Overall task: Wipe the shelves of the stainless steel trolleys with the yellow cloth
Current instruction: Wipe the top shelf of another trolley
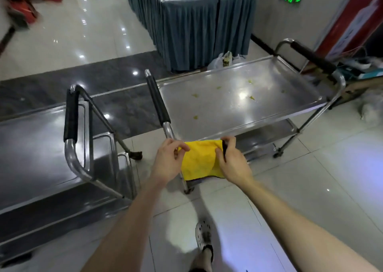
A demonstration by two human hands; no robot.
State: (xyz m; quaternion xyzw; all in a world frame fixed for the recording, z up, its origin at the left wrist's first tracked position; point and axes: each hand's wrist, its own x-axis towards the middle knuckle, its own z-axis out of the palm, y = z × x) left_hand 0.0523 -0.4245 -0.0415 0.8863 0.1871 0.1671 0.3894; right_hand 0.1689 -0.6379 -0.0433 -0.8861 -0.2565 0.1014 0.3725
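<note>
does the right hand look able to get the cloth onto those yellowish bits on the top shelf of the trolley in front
Probably yes. The right hand already grips the yellow cloth at the near edge of the top shelf, and nothing stands between it and the scraps. The farthest ones may need a lean forward.

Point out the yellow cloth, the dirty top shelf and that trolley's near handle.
yellow cloth [198, 162]: head view, middle of the fabric between the hands.
top shelf [228, 106]: head view, bare steel among the yellowish specks.
near handle [157, 102]: head view, black grip.
</note>
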